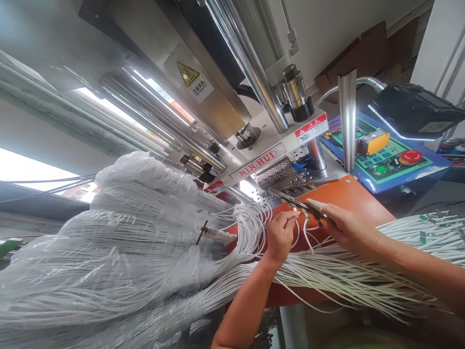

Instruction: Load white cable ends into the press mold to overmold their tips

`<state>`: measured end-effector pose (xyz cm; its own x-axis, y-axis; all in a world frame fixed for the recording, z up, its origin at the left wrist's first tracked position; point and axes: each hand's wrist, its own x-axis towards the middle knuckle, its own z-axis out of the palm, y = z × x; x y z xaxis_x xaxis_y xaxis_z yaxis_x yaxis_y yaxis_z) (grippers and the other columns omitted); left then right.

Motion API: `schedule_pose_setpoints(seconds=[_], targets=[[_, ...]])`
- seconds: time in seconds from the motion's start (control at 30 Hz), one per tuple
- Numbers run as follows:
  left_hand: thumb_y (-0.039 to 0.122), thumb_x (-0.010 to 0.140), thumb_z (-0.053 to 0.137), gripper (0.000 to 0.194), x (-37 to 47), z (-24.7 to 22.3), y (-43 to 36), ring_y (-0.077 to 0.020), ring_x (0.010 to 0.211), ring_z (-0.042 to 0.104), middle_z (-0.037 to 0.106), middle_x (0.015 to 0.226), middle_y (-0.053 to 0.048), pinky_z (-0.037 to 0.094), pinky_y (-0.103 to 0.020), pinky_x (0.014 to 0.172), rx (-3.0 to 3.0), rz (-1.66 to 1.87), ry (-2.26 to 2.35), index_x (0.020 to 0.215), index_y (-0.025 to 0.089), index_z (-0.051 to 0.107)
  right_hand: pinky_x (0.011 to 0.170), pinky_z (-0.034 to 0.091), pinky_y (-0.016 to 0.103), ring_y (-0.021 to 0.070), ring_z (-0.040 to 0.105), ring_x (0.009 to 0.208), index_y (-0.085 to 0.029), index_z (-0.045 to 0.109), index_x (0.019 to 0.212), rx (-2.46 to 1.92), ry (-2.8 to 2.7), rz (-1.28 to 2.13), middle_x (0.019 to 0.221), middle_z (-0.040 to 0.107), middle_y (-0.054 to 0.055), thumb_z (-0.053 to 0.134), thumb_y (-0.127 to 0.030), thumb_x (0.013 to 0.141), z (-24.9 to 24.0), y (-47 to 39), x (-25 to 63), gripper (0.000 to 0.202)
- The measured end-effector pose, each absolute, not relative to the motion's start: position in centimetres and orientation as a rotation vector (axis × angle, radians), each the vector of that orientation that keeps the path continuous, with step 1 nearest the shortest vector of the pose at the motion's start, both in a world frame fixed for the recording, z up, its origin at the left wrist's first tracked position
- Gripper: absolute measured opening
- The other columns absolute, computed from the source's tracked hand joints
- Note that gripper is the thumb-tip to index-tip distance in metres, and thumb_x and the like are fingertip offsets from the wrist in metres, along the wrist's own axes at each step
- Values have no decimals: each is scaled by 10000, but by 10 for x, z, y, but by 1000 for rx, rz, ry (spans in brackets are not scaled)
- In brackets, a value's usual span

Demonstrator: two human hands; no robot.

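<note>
My right hand (341,224) grips the near end of a long dark metal mould plate (296,200). One of its fingers wears a pale cover. Thumb and fingertips together, my left hand (281,235) pinches a small cable end at the plate's near edge. White cables (308,240) with small green-and-white connector ends (306,214) hang from that edge beside my fingers. The plate's far end reaches over the metal bed of the press (267,198). What lies beneath my right fingers is hidden.
Plastic-wrapped white cables (145,252) fill the left. Loose cables (341,276) with green-tipped ends spread right across the orange table (363,194). The press's white crosshead (269,155) stands beyond my hands. A blue control box (432,169) with a red button sits at right.
</note>
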<state>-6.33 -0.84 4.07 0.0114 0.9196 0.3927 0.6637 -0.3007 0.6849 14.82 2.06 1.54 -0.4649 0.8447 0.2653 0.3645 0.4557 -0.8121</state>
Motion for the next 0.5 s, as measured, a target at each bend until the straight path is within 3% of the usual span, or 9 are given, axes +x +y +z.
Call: schedule_pose_setpoints(seconds=[0.13, 0.5], targets=[[201, 918, 634, 127, -64, 39, -9, -171, 883, 742, 785, 927, -30, 587, -298, 848, 1972, 1188, 1627, 970, 214, 749, 890, 546, 416, 233, 653, 1063, -279, 391, 1476, -1026, -2056, 962, 1209, 649, 78, 365, -145, 881, 12, 21, 148, 610], [207, 910, 650, 116, -64, 39, -7, -157, 864, 743, 784, 918, -13, 584, -264, 824, 1956, 1200, 1617, 964, 228, 750, 799, 555, 365, 214, 669, 971, -284, 365, 1486, -1017, -2089, 875, 1086, 662, 68, 351, -148, 918, 6, 22, 148, 584]])
